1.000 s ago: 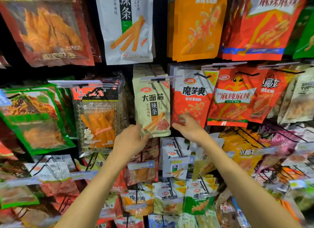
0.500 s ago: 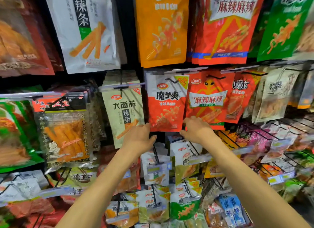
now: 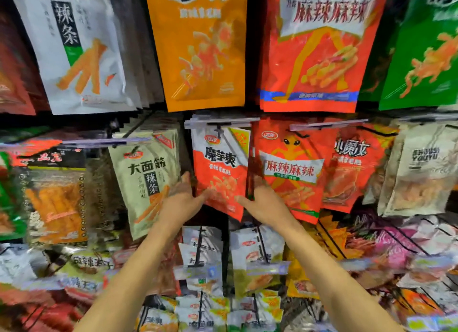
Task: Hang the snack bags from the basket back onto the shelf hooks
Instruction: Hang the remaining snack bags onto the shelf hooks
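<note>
Both hands reach up with bare forearms in front of a row of small white packets (image 3: pixel 202 247). The left hand (image 3: pixel 182 201) is spread, its fingers straight and pointing up along the left edge of an orange-and-white snack bag (image 3: pixel 219 168), with its thumb angled toward the bag's lower front. The right hand (image 3: pixel 264 204) mirrors it, with its thumb laid toward the bag's lower right corner and its straight fingers rising at the right edge. Neither hand curls round anything, though blur smears the fingertips. The bag hangs from a shelf hook (image 3: pixel 218 131) under a clear label strip, between a pale green bag (image 3: pixel 146 178) and a red bag (image 3: pixel 290 168). Above hangs a large orange bag (image 3: pixel 200 47).
</note>
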The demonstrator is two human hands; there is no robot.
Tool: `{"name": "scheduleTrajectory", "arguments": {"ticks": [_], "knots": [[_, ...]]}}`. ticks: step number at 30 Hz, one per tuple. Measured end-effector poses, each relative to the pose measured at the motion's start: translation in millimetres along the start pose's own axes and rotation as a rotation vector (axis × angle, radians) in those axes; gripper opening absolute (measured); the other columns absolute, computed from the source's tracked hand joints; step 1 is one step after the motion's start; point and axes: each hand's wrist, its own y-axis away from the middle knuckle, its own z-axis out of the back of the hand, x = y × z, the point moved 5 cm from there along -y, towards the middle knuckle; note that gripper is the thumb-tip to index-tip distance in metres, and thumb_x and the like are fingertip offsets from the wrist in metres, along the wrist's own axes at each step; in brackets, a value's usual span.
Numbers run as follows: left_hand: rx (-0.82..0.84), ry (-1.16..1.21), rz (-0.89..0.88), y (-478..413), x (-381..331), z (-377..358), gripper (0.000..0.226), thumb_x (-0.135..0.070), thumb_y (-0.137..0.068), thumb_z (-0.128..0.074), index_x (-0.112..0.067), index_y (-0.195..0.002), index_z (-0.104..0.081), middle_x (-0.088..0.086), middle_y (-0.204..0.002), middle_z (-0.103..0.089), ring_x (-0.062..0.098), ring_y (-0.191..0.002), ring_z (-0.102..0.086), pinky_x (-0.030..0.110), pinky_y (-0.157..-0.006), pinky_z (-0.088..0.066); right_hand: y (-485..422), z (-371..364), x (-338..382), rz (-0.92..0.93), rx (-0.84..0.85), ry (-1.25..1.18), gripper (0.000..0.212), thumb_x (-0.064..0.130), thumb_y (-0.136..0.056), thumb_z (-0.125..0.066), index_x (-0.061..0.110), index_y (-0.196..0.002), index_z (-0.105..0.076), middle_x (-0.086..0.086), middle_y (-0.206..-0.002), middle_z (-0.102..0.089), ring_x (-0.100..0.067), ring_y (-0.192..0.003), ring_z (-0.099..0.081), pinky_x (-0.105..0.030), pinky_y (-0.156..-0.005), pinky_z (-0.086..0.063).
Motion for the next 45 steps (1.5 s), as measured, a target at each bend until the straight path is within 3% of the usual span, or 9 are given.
{"name": "scheduleTrajectory", "arguments": {"ticks": [3, 9, 15, 18, 22, 27, 32, 41, 45], "knots": [[-0.011, 0.206, 0.052, -8, -2, -8, 0.103, -0.070, -0.082, -0.058, -0.018, -0.158, -0.012, 0.007, -0.153, -0.042, 0.028, -0.142, -0.038, 0.040, -0.117, -0.028, -4, -3, 3, -0.011, -0.048, -0.372, 0.070, 0.052, -0.091, -0.062, 0.010, -0.143, -0.040, 0.002, -0.130, -0.056, -0.020, -0.125, -0.050, -0.017, -0.097, -0.042], [-0.084, 0.592, 0.089, -16, -10, -10, 0.076, -0.064, -0.078, -0.068, -0.034, -0.140, -0.038, -0.006, -0.120, -0.068, 0.012, -0.096, -0.068, 0.014, -0.074, -0.049, -24, -14, -5, -0.164, -0.213, -0.735, 0.077, 0.063, -0.087, -0.059, 0.021, -0.146, -0.037, 0.004, -0.132, -0.060, -0.016, -0.123, -0.057, -0.029, -0.095, -0.045], [0.005, 0.677, 0.098, -24, -7, -24, 0.100, -0.087, -0.062, -0.060, -0.035, -0.144, -0.037, -0.009, -0.127, -0.064, 0.013, -0.110, -0.062, 0.042, -0.104, -0.046, -34, -15, -1, -0.146, -0.233, -0.821, 0.065, 0.065, -0.089, -0.051, 0.030, -0.142, -0.041, 0.005, -0.135, -0.058, -0.012, -0.121, -0.056, -0.028, -0.091, -0.042], [0.017, 0.661, 0.126, -24, -6, -28, 0.100, -0.092, -0.058, -0.051, -0.038, -0.141, -0.042, -0.011, -0.124, -0.063, 0.014, -0.113, -0.060, 0.039, -0.105, -0.043, -37, -20, 7, -0.129, -0.212, -0.842, 0.083, 0.079, -0.081, -0.045, 0.026, -0.145, -0.038, 0.002, -0.142, -0.052, -0.018, -0.131, -0.049, -0.033, -0.100, -0.041], [0.007, 0.726, 0.159, -32, -3, -42, 0.099, -0.099, -0.057, -0.047, -0.039, -0.136, -0.050, -0.012, -0.129, -0.063, 0.015, -0.119, -0.059, 0.043, -0.107, -0.044, -41, -34, 9, -0.199, -0.166, -0.870, 0.091, 0.070, -0.089, -0.046, 0.020, -0.158, -0.015, 0.005, -0.161, -0.024, -0.015, -0.148, -0.023, -0.032, -0.118, -0.019], [-0.021, 0.725, 0.168, -30, -10, -36, 0.073, -0.084, -0.074, -0.048, -0.034, -0.126, -0.060, -0.013, -0.117, -0.068, 0.015, -0.110, -0.064, 0.041, -0.101, -0.049, -46, -35, 13, -0.175, -0.232, -0.785, 0.086, 0.078, -0.082, -0.048, 0.020, -0.146, -0.044, 0.003, -0.147, -0.050, -0.017, -0.137, -0.044, -0.033, -0.113, -0.034], [-0.039, 0.688, 0.162, -36, -9, -34, 0.061, -0.070, -0.086, -0.050, -0.028, -0.128, -0.060, -0.005, -0.120, -0.068, 0.021, -0.114, -0.062, 0.042, -0.102, -0.047, -58, -34, 7, -0.263, -0.213, -0.744, 0.088, 0.063, -0.092, -0.048, 0.004, -0.154, -0.025, -0.009, -0.161, -0.026, -0.021, -0.146, -0.028, -0.024, -0.112, -0.023], [-0.023, 0.664, 0.174, -45, -5, -35, 0.037, -0.057, -0.093, -0.053, -0.032, -0.121, -0.052, -0.008, -0.113, -0.062, 0.015, -0.108, -0.056, 0.029, -0.098, -0.041, -71, -31, 5, -0.358, -0.278, -0.765, 0.092, 0.062, -0.088, -0.059, 0.003, -0.152, -0.028, -0.014, -0.156, -0.034, -0.029, -0.142, -0.036, -0.037, -0.115, -0.031], [-0.012, 0.670, 0.180, -47, -2, -38, 0.052, -0.065, -0.090, -0.052, -0.027, -0.127, -0.054, -0.007, -0.117, -0.061, 0.017, -0.112, -0.056, 0.038, -0.105, -0.042, -70, -34, 4, -0.379, -0.262, -0.797, 0.094, 0.063, -0.087, -0.059, 0.005, -0.153, -0.026, -0.013, -0.157, -0.034, -0.029, -0.143, -0.035, -0.038, -0.116, -0.029]]}}
